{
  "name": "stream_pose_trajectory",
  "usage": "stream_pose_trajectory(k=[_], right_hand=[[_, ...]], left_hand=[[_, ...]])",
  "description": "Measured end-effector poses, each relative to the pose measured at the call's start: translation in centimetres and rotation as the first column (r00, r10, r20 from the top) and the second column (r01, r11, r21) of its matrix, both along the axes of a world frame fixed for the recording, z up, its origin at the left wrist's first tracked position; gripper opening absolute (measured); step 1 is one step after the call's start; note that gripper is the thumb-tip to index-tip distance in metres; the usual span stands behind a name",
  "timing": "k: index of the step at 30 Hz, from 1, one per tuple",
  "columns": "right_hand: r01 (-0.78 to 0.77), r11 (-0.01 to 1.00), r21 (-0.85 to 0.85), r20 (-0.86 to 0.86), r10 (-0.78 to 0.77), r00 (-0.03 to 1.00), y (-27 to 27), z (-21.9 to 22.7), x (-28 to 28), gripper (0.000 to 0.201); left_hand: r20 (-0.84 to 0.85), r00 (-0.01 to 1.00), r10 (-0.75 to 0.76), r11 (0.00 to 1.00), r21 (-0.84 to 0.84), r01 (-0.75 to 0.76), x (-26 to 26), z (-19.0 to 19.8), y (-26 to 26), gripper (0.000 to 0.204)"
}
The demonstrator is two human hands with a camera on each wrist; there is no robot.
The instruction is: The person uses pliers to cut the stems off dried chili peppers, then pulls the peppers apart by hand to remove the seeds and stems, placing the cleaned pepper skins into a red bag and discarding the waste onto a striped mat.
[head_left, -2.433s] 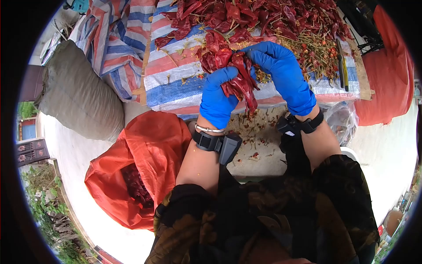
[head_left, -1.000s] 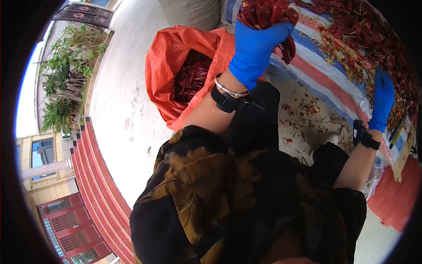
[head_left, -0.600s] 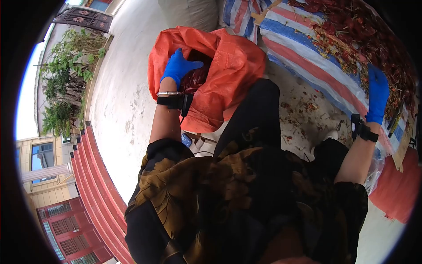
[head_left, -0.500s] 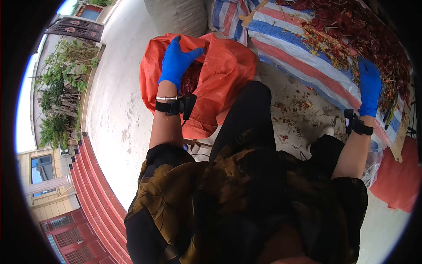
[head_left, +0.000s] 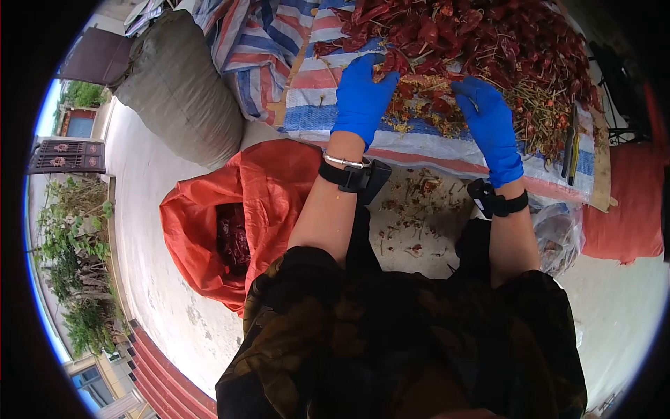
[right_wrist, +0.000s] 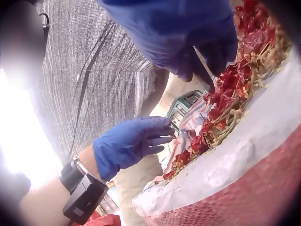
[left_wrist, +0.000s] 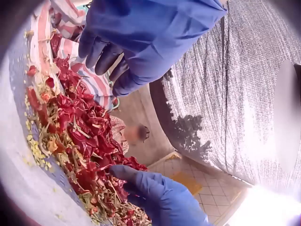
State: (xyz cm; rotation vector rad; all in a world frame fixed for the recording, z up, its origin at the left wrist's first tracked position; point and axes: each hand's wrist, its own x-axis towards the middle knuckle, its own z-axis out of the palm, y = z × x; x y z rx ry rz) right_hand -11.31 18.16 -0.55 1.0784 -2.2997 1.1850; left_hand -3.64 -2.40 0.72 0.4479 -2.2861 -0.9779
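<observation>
Both hands wear blue gloves and are over the near edge of a pile of dried red chilies (head_left: 453,35). My left hand (head_left: 364,98) is at the left of the pile, thumb and fingers spread and nothing between them. In the right wrist view the same left hand (right_wrist: 129,146) shows straight, loose fingers. My right hand (head_left: 488,126) reaches down over stems and yellow seeds, its fingers slightly bent. In the right wrist view, this right hand (right_wrist: 178,33) has its fingertips right at the chilies. A red sack (head_left: 279,188) with chilies inside stands open at the left.
A striped woven sheet (head_left: 314,119) covers the table. At its right lies a black-and-yellow tool (head_left: 572,150). A full grey sack (head_left: 185,91) stands left, a red bag (head_left: 621,209) right. Scraps (head_left: 412,209) litter the floor below. Another person (left_wrist: 134,134) appears beyond the pile.
My left hand carried a bunch of chilies to the red sack, let go there, and came back to the pile. My right hand stayed around the table. The head view turned back toward the table.
</observation>
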Motion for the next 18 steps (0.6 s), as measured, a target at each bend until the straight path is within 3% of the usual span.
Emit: stream_pose_trajectory(k=[2,4,8,13,15,16,18], right_hand=[[-0.006,1.000,-0.003,0.024,0.006,1.000,-0.6,0.1,-0.5,0.018],[-0.036,0.999,-0.003,0.029,0.036,0.999,-1.1,0.1,-0.8,0.017],[-0.071,0.997,0.023,0.110,0.068,0.992,-1.7,0.6,-1.5,0.019],[-0.094,0.992,0.087,0.101,0.085,0.991,-2.5,1.0,-1.9,0.024],[-0.139,0.990,0.008,0.102,0.138,0.985,-2.8,0.8,-2.1,0.031],[-0.132,0.991,0.003,0.105,0.131,0.986,-2.9,1.0,-2.0,0.031],[-0.134,0.990,-0.043,0.145,0.139,0.980,-3.2,2.0,-1.8,0.045]], left_hand=[[-0.042,0.999,0.006,0.998,-0.064,-0.009,-2.1,-1.6,-0.2,0.039],[0.139,0.985,0.100,0.935,-0.351,-0.045,-3.5,-2.2,-0.1,0.038],[0.265,0.953,0.146,0.925,-0.377,-0.037,-4.6,-3.2,0.0,0.036],[0.147,0.982,0.117,0.916,-0.399,-0.049,-5.0,-4.7,-0.9,0.025],[0.166,0.986,0.013,0.975,-0.220,0.024,-4.8,-4.0,-1.0,0.020],[0.169,0.986,0.006,0.974,-0.224,0.032,-4.6,-3.5,-0.9,0.020],[-0.082,0.992,-0.093,0.938,-0.342,0.060,-4.2,-2.2,-0.7,0.019]])
